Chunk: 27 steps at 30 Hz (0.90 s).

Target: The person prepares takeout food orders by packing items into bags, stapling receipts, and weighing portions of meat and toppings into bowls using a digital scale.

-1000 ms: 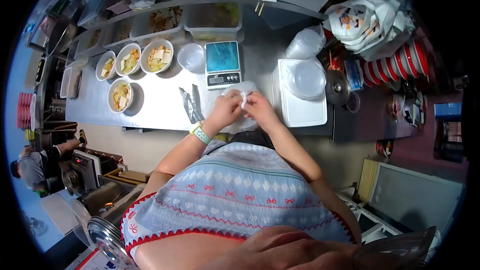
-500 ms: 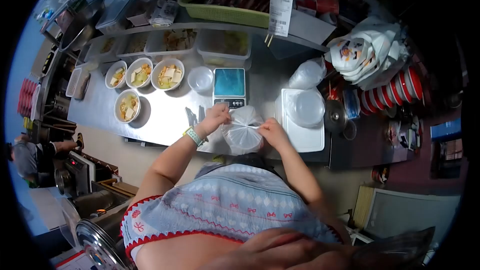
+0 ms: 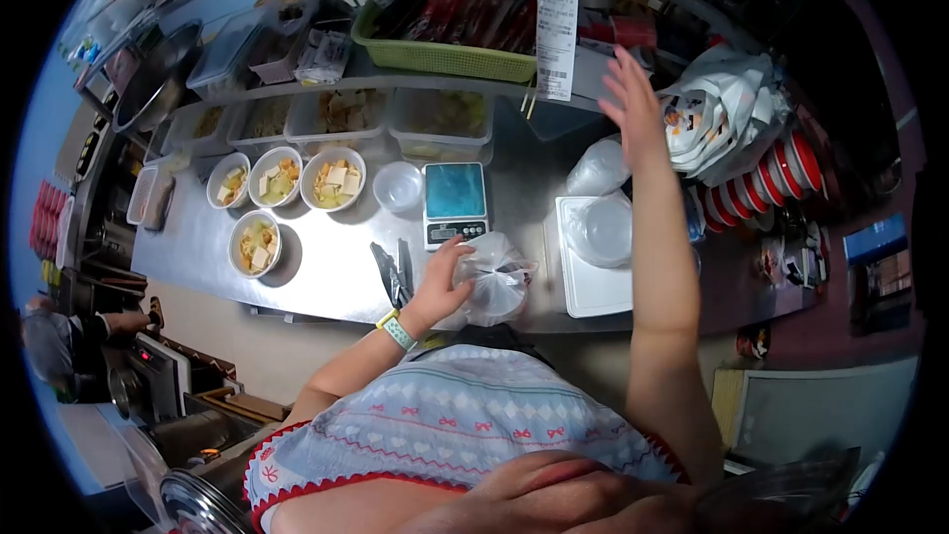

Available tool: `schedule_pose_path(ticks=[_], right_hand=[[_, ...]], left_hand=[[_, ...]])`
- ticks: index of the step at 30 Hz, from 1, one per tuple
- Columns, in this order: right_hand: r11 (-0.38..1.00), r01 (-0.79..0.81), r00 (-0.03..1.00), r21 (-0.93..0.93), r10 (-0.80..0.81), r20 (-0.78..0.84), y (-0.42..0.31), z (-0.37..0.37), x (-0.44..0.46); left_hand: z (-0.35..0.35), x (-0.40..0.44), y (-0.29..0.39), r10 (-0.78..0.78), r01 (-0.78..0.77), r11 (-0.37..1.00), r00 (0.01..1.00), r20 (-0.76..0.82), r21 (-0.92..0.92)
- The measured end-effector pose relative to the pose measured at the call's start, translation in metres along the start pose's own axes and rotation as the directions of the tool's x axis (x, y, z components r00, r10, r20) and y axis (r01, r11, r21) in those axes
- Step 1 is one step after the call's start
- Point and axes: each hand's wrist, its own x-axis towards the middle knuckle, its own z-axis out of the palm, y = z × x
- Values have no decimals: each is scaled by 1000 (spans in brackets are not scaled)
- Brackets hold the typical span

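Note:
A tied clear plastic bag point(image 3: 497, 282) with a round shape inside sits at the front of the steel counter. Against its left side rests my left hand point(image 3: 442, 282), thumb and fingers apart, just below a digital scale point(image 3: 455, 190) with a blue-green top. My right hand point(image 3: 636, 104) is raised over the right side, its fingers stretched and spread, with nothing in it. It is nearest to a bunch of white plastic bags point(image 3: 727, 114) and a hanging paper receipt point(image 3: 557, 25). Whether it touches the bags, I cannot tell.
Several white bowls of food point(image 3: 333, 178) stand on the left, beside an upright clear cup point(image 3: 397, 186). Dark scissors or tongs point(image 3: 391, 272) lie near my left wrist. On the right is a white box lid point(image 3: 593, 287) with round clear lids. A green basket point(image 3: 445, 57) fills the shelf above.
My right hand has let go of the knotted bag and risen far up to the right. My left hand has loosened from the bag's top and lies at its side.

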Motion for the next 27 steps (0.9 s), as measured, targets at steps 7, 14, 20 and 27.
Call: schedule_pose_path(ticks=[7,14,20,27], right_hand=[[983,-152,927,103,105,361,7,42,66],[956,-187,931,224,99,352,4,52,-3],[928,-297,908,223,203,366,-1,48,-86],[930,-298,930,216,232,285,-4,26,-147]], left_hand=[[-127,33,182,578,-575,815,806,-127,62],[-195,35,243,940,-730,310,139,-312,608],[-138,109,201,637,-602,765,653,-409,231],[-68,169,167,140,3,507,986,86,-862]])
